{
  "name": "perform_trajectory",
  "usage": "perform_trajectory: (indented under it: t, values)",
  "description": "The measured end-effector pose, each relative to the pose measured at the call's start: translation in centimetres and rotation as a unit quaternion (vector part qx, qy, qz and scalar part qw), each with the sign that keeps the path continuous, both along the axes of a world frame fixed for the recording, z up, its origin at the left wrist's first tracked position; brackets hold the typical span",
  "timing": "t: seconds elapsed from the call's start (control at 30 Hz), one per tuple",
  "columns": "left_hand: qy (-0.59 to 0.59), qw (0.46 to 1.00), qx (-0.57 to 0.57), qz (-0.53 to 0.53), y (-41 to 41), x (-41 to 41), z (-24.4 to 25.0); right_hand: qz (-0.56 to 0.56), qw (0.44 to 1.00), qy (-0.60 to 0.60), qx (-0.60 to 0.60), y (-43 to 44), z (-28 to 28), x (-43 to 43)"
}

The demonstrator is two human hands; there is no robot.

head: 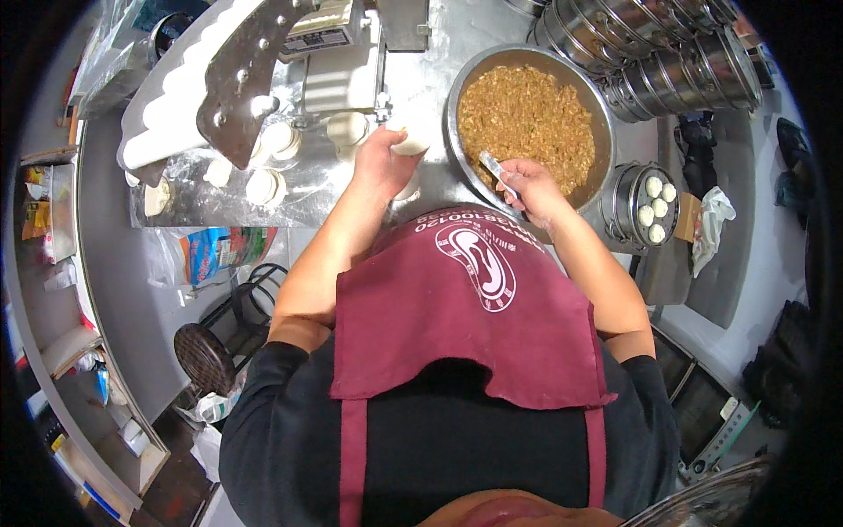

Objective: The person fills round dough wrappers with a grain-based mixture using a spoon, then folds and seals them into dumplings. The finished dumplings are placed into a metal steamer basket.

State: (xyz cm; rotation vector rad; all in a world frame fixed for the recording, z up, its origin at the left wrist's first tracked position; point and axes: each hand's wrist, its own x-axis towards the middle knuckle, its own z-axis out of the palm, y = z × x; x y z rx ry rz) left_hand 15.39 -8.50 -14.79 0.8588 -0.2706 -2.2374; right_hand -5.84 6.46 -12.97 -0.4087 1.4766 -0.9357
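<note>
My left hand (384,160) holds a round white dough wrapper (412,139) over the steel worktable, left of a large steel bowl. Chopped brown filling (527,125) covers the inside of this bowl (453,125). Over the bowl's near rim, my right hand (535,191) grips a small flat filling spatula (490,163), its pale blade smeared and close to the filling. Stacks of dough wrappers (282,140) lie to the left on the floured metal, with another stack (265,188) nearer me. A further piece of dough (407,188) is partly hidden behind my left wrist.
Several white buns (653,187) sit in a small round steamer (622,204) right of the bowl. Tall stacks of metal steamers (685,76) stand behind it. A dough-rolling machine (230,99) overhangs the table's left side. A round stool (204,356) stands on the floor at left.
</note>
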Motion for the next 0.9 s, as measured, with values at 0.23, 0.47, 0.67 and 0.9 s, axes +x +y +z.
perform_trajectory:
  t: [0.23,0.47,0.67,0.9]
  values:
    - [0.143,0.988,0.030,-0.056,0.2,-8.4,0.6,-0.132,0.984,0.038,-0.112,0.5,4.9,0.2]
    - [0.095,0.995,0.034,-0.005,1.4,-13.5,5.4,0.048,0.742,0.628,-0.229,1.8,4.9,-0.1]
    - [0.009,0.983,-0.005,-0.181,-0.4,-10.6,7.5,0.089,0.783,0.541,-0.295,3.6,9.1,-4.8]
    - [-0.048,0.947,-0.065,-0.311,-1.0,-9.8,10.1,0.268,0.733,0.510,-0.362,-0.8,9.7,-8.5]
